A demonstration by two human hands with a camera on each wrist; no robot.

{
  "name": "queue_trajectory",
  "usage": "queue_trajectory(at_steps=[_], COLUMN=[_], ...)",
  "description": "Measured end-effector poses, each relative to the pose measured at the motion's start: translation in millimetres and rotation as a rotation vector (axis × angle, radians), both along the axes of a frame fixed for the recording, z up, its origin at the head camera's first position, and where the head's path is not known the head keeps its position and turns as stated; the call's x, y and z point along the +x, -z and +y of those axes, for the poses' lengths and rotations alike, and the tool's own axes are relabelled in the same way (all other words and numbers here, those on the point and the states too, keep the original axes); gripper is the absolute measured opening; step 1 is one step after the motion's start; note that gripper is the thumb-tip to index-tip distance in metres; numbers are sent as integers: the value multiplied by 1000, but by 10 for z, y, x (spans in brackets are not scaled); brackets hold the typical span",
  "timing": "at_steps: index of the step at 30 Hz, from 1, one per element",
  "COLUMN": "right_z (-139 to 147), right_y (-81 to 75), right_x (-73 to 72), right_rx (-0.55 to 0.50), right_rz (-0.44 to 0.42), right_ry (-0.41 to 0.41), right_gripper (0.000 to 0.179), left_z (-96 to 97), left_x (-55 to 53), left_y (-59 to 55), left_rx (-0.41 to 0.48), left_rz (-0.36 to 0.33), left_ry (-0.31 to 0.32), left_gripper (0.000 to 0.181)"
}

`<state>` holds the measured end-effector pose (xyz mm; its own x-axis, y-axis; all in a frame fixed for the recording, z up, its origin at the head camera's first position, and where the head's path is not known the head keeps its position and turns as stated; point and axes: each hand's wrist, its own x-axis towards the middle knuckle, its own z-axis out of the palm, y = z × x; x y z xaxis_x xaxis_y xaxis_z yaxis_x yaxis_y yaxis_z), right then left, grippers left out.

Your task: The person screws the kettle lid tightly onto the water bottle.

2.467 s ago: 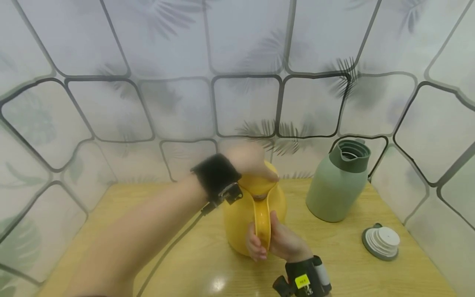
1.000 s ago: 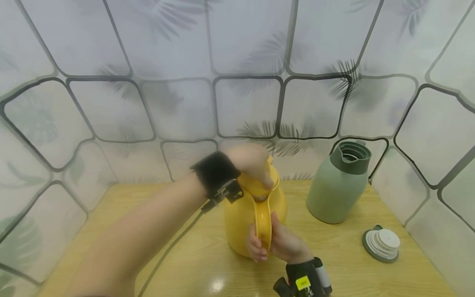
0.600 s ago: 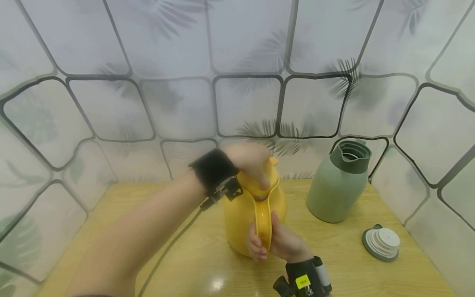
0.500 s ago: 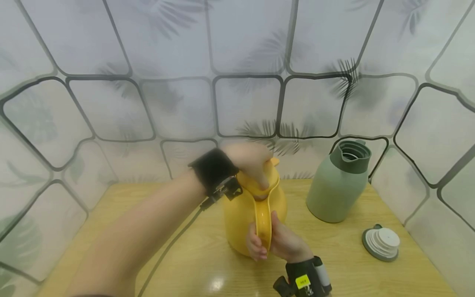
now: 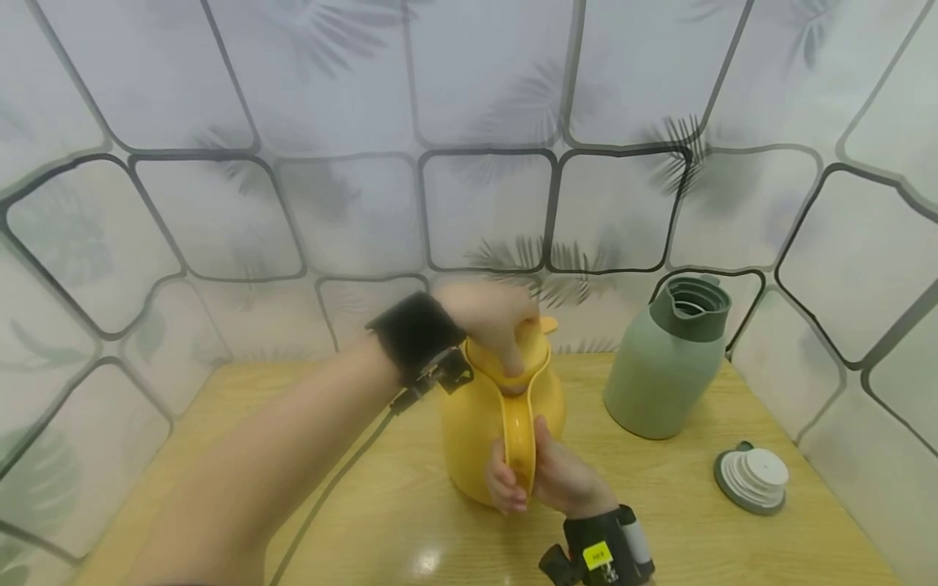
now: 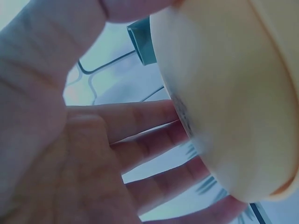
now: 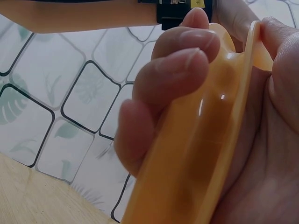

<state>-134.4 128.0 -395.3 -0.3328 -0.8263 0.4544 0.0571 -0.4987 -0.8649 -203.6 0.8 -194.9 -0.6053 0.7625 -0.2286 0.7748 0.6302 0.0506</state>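
Note:
A yellow vacuum jug (image 5: 469, 448) stands upright on the wooden table, its handle (image 5: 519, 439) towards me. My left hand (image 5: 489, 316) reaches over the top and grips the jug's yellow lid (image 5: 538, 352), whose small tab (image 5: 548, 325) sticks out at the right. The left wrist view shows the fingers (image 6: 154, 144) spread along one side of the lid (image 6: 229, 102) and the thumb on the other. Down at the handle, my right hand (image 5: 560, 480) holds on. In the right wrist view its fingers (image 7: 173, 74) curl round the yellow handle (image 7: 187, 154).
To the right stands a green vacuum jug (image 5: 663, 374) with its mouth uncovered. A white and grey-green stopper lid (image 5: 755, 478) lies in front of it on the table (image 5: 352, 505). Patterned walls enclose the table. A cable (image 5: 333, 488) runs from the left wrist camera.
My left hand has turned the yellow lid clockwise; its tab, hidden at first, has come round to the right. My right hand and the jug's body have stayed put.

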Motion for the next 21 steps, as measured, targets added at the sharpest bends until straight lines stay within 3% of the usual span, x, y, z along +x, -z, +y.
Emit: queue_trajectory(at_steps=[13,21], right_z=[-10,-9], right_y=[-3,-1], right_x=[-5,-11], right_rx=[1,0], right_rz=[12,5], right_ry=[6,-1], right_gripper=[66,66], left_z=[-32,-51], left_x=[-4,-6], left_y=[3,9], left_rx=[-15,-19], left_rz=[6,22], left_ry=[27,60], left_gripper=[46,66])
